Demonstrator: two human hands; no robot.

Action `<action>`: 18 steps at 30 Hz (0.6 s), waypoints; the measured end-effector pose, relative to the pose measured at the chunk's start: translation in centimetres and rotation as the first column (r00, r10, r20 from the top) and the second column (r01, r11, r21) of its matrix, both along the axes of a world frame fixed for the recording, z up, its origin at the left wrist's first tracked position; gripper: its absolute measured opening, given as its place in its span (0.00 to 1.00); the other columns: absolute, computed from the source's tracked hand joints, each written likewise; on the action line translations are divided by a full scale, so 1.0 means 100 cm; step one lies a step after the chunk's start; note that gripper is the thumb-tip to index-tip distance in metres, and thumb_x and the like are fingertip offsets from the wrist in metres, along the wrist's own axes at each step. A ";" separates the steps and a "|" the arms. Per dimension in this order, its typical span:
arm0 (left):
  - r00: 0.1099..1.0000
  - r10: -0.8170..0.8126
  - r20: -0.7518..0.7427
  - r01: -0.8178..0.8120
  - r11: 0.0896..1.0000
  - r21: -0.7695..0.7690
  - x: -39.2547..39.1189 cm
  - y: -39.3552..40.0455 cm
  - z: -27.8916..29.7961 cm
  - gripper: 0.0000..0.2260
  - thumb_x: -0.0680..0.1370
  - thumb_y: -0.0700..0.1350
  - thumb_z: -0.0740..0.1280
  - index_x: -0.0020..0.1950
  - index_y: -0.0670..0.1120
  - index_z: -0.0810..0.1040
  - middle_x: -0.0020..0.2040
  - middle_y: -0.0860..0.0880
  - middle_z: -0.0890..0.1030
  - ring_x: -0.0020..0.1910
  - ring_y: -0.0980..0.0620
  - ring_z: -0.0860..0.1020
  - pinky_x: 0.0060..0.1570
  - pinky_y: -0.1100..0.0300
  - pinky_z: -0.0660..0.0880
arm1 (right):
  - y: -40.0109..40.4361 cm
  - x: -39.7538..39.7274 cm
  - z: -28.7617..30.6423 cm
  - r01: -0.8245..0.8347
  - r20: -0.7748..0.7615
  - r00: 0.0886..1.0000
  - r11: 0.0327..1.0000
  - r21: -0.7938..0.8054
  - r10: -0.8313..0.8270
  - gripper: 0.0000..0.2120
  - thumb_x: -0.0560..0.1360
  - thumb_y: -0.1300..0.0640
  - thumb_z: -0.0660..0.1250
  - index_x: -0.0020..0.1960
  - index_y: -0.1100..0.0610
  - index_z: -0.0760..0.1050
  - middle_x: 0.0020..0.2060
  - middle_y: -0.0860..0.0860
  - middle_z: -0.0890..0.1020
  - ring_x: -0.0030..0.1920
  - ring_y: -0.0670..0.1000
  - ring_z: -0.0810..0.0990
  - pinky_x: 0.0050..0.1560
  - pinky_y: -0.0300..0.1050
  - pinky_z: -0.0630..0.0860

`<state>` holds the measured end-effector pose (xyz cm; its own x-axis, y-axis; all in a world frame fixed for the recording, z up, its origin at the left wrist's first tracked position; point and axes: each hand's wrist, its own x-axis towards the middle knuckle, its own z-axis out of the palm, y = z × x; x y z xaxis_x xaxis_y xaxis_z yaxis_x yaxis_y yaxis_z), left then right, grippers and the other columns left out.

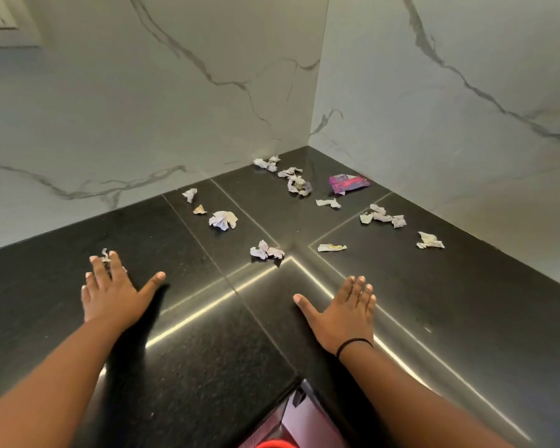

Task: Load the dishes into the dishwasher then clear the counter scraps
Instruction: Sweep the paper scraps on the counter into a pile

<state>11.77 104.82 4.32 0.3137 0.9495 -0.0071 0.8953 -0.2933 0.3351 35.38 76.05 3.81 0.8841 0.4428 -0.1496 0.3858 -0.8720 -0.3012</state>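
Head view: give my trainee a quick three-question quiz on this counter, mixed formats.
1. True or false: both hands lie flat and open on the black counter.
2. Which hand touches a paper scrap? A) left B) right
3. Fill in: the one coloured scrap, near the corner, is a ___ wrapper.

Key:
1. True: left hand, right hand.
2. A: its fingers cover a crumpled paper scrap.
3. Purple: purple wrapper.

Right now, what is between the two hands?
In the head view, only bare shiny black stone counter lies between the left hand and right hand.
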 end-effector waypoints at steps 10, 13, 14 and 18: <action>0.998 -0.012 0.061 0.011 1.000 0.025 0.045 0.022 -0.008 0.37 0.77 0.61 0.61 0.78 0.42 0.52 0.77 0.39 0.52 0.77 0.43 0.48 0.75 0.46 0.52 | 0.043 0.062 0.004 -0.332 0.037 0.943 0.941 0.070 0.330 0.61 0.61 0.17 0.47 0.76 0.55 0.29 0.75 0.54 0.31 0.74 0.55 0.29 0.75 0.52 0.35; 0.997 -0.071 0.029 0.070 0.997 0.035 0.071 0.026 -0.011 0.40 0.75 0.67 0.59 0.78 0.46 0.51 0.78 0.41 0.49 0.77 0.43 0.49 0.75 0.47 0.51 | 0.059 0.074 0.004 -0.097 0.008 0.995 0.990 0.099 0.096 0.62 0.58 0.15 0.45 0.76 0.54 0.28 0.75 0.56 0.31 0.74 0.59 0.30 0.75 0.56 0.35; 0.995 -0.096 0.013 0.096 0.995 0.026 0.081 0.029 -0.011 0.41 0.74 0.69 0.58 0.78 0.47 0.51 0.78 0.41 0.49 0.77 0.42 0.49 0.75 0.46 0.51 | 0.065 0.079 0.004 -0.050 -0.006 0.999 0.994 0.095 0.050 0.63 0.58 0.15 0.44 0.76 0.54 0.29 0.75 0.58 0.32 0.75 0.60 0.31 0.75 0.57 0.36; 0.970 -0.240 0.025 0.240 0.971 0.015 0.126 0.040 -0.006 0.45 0.69 0.74 0.54 0.78 0.49 0.52 0.77 0.44 0.56 0.76 0.43 0.53 0.73 0.45 0.53 | 0.080 0.089 0.000 -0.188 0.032 0.982 0.979 0.082 0.186 0.63 0.58 0.15 0.46 0.77 0.54 0.31 0.76 0.56 0.36 0.76 0.57 0.35 0.76 0.54 0.37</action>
